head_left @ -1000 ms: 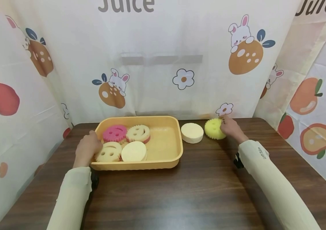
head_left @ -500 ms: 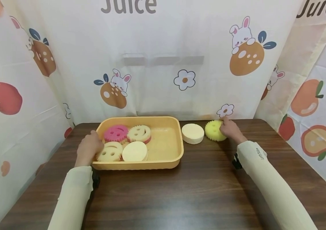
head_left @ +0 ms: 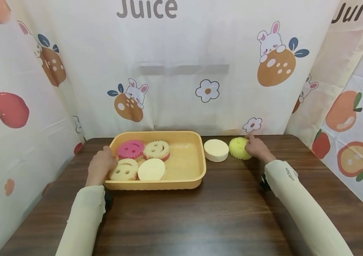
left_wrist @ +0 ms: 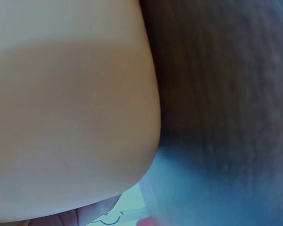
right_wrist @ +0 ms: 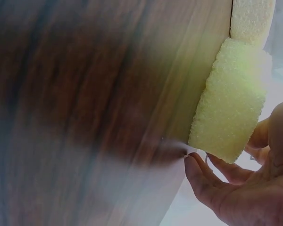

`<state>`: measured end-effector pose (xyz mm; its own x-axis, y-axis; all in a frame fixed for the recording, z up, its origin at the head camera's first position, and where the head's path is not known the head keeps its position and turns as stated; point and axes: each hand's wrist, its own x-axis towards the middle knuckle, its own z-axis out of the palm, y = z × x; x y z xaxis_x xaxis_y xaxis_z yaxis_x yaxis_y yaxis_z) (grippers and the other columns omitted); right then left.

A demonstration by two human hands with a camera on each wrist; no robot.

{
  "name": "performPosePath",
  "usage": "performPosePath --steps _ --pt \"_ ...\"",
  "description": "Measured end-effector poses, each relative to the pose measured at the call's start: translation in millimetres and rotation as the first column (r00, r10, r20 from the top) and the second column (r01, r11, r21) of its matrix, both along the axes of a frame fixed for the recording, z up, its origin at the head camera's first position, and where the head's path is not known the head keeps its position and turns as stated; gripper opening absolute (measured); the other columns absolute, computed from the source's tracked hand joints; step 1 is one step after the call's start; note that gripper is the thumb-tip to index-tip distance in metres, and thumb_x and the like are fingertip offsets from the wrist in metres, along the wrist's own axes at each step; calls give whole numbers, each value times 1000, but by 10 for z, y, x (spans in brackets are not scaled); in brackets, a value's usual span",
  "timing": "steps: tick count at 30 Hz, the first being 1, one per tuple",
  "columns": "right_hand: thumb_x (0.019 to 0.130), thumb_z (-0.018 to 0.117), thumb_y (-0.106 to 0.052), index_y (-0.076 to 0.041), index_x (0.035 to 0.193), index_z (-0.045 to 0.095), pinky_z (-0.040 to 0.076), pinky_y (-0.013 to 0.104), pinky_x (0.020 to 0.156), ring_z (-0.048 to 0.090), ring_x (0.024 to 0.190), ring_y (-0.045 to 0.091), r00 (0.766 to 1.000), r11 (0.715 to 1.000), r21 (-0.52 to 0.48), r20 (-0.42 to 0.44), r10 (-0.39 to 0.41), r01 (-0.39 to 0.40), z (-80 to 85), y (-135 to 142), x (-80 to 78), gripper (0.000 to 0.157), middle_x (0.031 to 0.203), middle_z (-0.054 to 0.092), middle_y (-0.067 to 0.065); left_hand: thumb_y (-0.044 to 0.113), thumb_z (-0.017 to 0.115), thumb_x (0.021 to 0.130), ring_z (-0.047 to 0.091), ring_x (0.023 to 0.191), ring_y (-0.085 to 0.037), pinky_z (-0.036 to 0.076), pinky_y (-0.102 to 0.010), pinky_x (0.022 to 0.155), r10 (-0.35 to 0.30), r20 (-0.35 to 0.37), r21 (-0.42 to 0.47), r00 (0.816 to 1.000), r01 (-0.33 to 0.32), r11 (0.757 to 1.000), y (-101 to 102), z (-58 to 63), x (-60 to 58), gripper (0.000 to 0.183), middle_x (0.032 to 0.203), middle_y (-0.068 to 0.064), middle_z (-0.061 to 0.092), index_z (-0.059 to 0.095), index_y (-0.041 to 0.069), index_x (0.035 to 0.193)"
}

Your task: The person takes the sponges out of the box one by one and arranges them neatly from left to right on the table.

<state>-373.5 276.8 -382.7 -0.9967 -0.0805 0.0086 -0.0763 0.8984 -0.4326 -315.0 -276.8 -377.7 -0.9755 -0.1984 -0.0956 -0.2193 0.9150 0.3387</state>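
My left hand point(head_left: 102, 165) grips the left side of a yellow-orange plastic tray point(head_left: 181, 185), whose wall fills much of the left wrist view. Inside lie a pink smiley sponge point(head_left: 130, 149), two cream smiley sponges, one at the back point(head_left: 156, 149) and one in front point(head_left: 124, 169), and a plain round cream sponge point(head_left: 151, 169). To the right of the tray, my right hand point(head_left: 259, 148) holds the edge of a yellow scalloped sponge point(head_left: 238, 148) that rests on the table. Fingers and thumb sit around its rim in the right wrist view.
Another plain round cream sponge point(head_left: 216, 150) lies between the tray and the yellow sponge. The dark wooden table point(head_left: 181, 220) reaches back to a printed curtain point(head_left: 175, 99), with further curtains at left and right.
The whole head view has shifted slightly down and to the right. Both hands stay in place on the tray and the yellow sponge.
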Motion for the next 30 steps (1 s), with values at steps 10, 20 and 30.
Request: performPosePath --steps 10,20,30 --pt "96 26 -13 10 145 29 42 58 95 49 105 41 999 1000 -15 43 0 1 -56 78 18 54 135 43 42 21 45 97 60 90 -44 50 -55 70 -6 -18 -8 1000 6 1000 -32 -38 -19 49 109 -37 56 36 -16 129" --pt "100 24 -17 14 149 21 32 66 107 32 132 60 999 1000 -24 48 -11 12 50 32 58 58 146 26 46 22 44 98 60 89 -42 50 -54 71 -13 -40 -11 999 13 1000 10 -26 -13 47 109 -35 57 37 -14 127" --pt "104 22 -31 4 153 23 16 73 111 12 138 66 999 997 -56 6 -52 53 159 -135 18 60 153 17 42 21 44 97 60 88 -40 50 -52 69 -2 -31 -12 1000 2 1000 -17 -24 7 46 107 -34 57 38 -14 126"
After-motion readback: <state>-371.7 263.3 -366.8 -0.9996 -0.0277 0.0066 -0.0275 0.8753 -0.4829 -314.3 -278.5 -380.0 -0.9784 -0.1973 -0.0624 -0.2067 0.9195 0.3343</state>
